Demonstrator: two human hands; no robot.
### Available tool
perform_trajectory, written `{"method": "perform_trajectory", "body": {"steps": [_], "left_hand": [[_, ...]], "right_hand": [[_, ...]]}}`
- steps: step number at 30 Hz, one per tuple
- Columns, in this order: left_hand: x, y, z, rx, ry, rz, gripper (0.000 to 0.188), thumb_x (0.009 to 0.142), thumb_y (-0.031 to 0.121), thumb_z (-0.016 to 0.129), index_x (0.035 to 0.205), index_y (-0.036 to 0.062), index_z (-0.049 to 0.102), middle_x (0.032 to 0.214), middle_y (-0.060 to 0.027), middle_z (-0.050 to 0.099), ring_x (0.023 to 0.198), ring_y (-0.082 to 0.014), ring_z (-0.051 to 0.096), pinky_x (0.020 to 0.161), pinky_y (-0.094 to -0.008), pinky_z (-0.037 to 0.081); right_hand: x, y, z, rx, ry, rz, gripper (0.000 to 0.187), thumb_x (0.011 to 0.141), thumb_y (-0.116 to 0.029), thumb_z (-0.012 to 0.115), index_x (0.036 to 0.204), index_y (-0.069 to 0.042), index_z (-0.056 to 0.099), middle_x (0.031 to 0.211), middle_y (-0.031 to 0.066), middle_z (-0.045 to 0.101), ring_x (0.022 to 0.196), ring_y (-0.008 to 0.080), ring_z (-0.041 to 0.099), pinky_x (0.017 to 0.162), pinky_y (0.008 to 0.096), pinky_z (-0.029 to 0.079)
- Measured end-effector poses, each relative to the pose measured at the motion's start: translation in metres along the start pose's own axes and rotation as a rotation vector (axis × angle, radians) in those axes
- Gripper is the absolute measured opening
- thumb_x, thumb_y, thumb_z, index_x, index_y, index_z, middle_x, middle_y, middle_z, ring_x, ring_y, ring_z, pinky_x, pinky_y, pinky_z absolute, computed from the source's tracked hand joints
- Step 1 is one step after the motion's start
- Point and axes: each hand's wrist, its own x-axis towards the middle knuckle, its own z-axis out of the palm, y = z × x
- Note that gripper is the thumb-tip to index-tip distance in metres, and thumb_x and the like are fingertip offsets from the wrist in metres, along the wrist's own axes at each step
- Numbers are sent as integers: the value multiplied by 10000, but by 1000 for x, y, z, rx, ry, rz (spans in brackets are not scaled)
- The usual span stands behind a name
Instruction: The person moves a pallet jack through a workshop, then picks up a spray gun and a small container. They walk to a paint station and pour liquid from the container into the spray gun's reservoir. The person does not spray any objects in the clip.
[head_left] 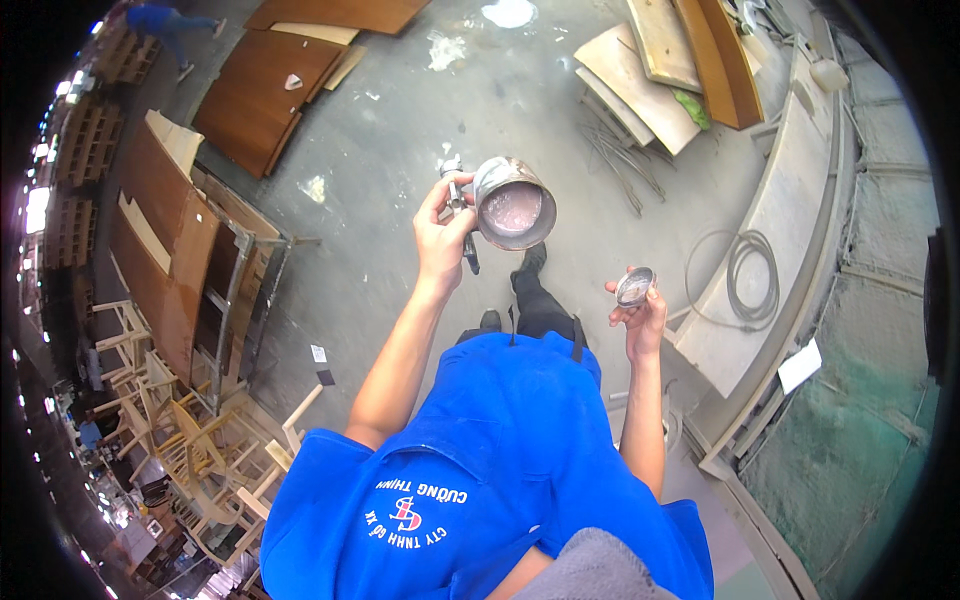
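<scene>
My left hand (437, 243) is closed around a spray gun (457, 196), held out in front of me over the floor. Joined to the gun is a round metal cup (503, 172) with its mouth uncovered and tilted towards me. A pale pinkish liquid (514, 209) shows inside the cup. Lower and to the right, my right hand (645, 322) grips a small round metal lid (636, 287) between thumb and fingers, apart from the cup. The lid's hollow side, with whitish residue, faces up.
Brown wooden panels (262, 92) lean at the far left, with more on a metal rack (235, 310). Wooden chair frames (200, 440) pile up below it. Boards (640, 90) stack at the far right. A coiled hose (750, 280) lies over a long pale ledge. A person (165, 25) walks far left.
</scene>
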Motion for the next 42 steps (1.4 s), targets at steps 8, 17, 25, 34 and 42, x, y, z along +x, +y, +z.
{"method": "perform_trajectory", "body": {"steps": [8, 17, 25, 34, 42], "left_hand": [[103, 47, 47, 152, 210, -21, 448, 864, 12, 679, 1310, 51, 706, 874, -8, 657, 698, -94, 656, 646, -264, 535], [221, 41, 20, 258, 403, -47, 447, 848, 21, 694, 1288, 83, 745, 786, 26, 648, 639, -57, 610, 569, -241, 467], [341, 80, -16, -67, 199, -371, 381, 880, -12, 640, 1248, 58, 708, 827, 22, 642, 602, -52, 544, 529, -229, 403], [482, 235, 31, -62, -186, -118, 453, 850, -53, 666, 1300, -4, 669, 1116, -64, 655, 902, -79, 603, 774, -218, 491], [658, 273, 107, 41, -234, -21, 473, 819, -30, 711, 1289, -45, 659, 1250, -96, 645, 1013, -106, 584, 833, -235, 496]], "right_hand": [[145, -55, 21, 7, -112, 40, 692, 1011, -541, 566, 1432, 8, 552, 1064, 228, 774, 617, 178, 716, 558, 293, 606], [285, -107, 76, -60, -211, 55, 661, 1031, -503, 559, 1433, 21, 552, 1050, 224, 773, 613, 180, 713, 544, 292, 603], [387, -115, 136, -160, -85, 133, 629, 1044, -500, 563, 1412, 10, 574, 1056, 222, 776, 606, 181, 709, 549, 294, 591], [491, -126, 201, -217, 109, 243, 614, 1043, -518, 579, 1371, 0, 596, 1054, 207, 785, 636, 171, 716, 565, 282, 587], [623, -153, 221, -169, 225, 295, 610, 1036, -514, 604, 1371, -5, 599, 1049, 210, 783, 624, 178, 719, 553, 282, 584]]}}
